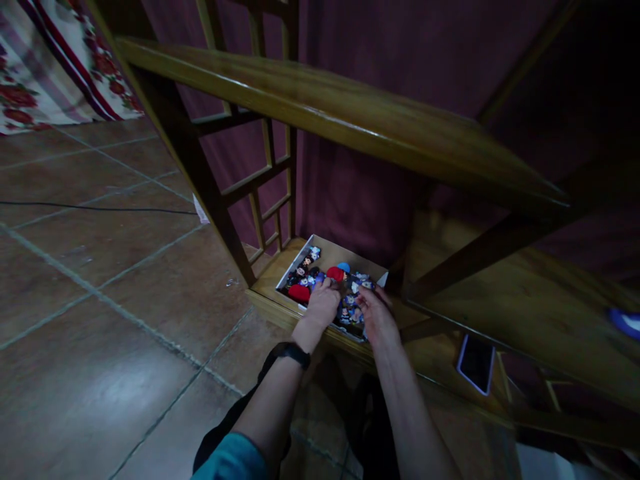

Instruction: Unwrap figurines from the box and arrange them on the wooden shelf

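Note:
A shallow cardboard box (350,255) with white edges sits on the low wooden shelf. Inside lie many small cartoon-like figures (345,315), mostly dark, blue and white, with a red rounded piece (299,293) near the front left, another red one (335,273) farther back and a blue one (343,267) beside it. My left hand (324,303), a black band on its wrist, reaches over the front edge with fingers curled down among the figures; what they grip is hidden. At the box's right side, my right hand (377,317) has bent fingers apart, close to the figures.
A thick wooden board (325,107) crosses above the box, and a lattice side panel (255,180) stands at left. Right of the box, a phone (476,363) lies on the lower shelf. A black cable (100,207) runs over the tiled floor (150,320).

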Motion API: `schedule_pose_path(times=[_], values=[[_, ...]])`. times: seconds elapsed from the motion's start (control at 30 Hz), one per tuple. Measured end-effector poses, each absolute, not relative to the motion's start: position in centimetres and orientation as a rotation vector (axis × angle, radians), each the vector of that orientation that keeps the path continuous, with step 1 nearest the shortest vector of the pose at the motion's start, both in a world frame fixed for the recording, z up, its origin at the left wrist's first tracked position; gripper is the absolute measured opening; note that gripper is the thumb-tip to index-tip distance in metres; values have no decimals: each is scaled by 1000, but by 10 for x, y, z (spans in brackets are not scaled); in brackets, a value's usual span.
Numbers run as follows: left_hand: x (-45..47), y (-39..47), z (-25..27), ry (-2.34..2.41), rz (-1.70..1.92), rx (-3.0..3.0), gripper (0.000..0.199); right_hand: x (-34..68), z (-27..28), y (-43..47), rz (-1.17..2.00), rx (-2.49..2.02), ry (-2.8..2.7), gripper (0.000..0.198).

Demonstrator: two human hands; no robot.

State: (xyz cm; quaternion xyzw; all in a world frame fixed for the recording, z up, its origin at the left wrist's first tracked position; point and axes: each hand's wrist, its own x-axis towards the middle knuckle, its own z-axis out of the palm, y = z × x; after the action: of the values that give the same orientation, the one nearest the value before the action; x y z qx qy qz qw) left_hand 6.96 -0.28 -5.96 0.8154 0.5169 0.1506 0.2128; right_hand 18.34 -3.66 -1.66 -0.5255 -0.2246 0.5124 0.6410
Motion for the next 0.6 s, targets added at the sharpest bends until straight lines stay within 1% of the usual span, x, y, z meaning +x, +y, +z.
schedule_pose_path(times=[0.13,0.27,0.37,0.47,0.6], values=[[87,-5,-68,1604,244,2372,28,188,-10,-54,1201,-1185,-553,28],[94,-4,-69,1693,160,2369,27,190,-12,-72,1348,-1170,-571,30],[94,-3,-64,1771,229,2310,29,191,-16,-79,1426,-1154,-544,30],[90,-4,-58,1849,288,2261,29,193,-18,-80,1422,-1141,-527,30],[82,-5,-56,1756,339,2317,25,192,-18,-77,1415,-1160,-550,28]])
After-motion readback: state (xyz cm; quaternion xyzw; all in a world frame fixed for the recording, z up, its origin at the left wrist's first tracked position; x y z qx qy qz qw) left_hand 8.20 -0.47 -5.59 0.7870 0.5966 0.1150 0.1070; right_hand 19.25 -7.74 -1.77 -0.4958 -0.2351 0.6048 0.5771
